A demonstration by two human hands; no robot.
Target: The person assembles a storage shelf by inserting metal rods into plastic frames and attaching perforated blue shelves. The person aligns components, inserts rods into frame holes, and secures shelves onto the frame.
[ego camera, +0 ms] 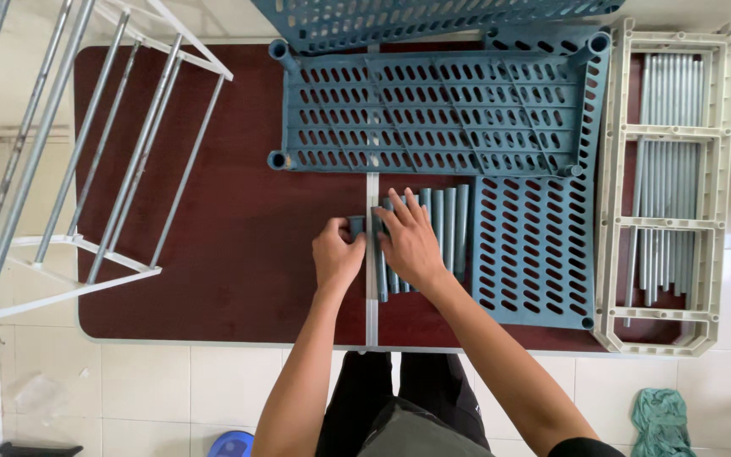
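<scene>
Several blue-grey plastic tubes [450,224] lie side by side on the dark red table [239,254]. My right hand [409,241] rests flat on the tubes, fingers spread over their left part. My left hand [337,254] is closed around the end of one tube [355,225] at the left edge of the pile. Behind the tubes lies a blue slotted plastic shelf [433,110] with corner sockets.
A second blue slotted shelf [535,254] lies to the right of the tubes, another [416,17] at the far edge. A cream plastic frame [704,186] holding several grey tubes [666,169] sits at the right. A white metal rack [86,152] overhangs the left. A green cloth [662,423] lies on the tiled floor.
</scene>
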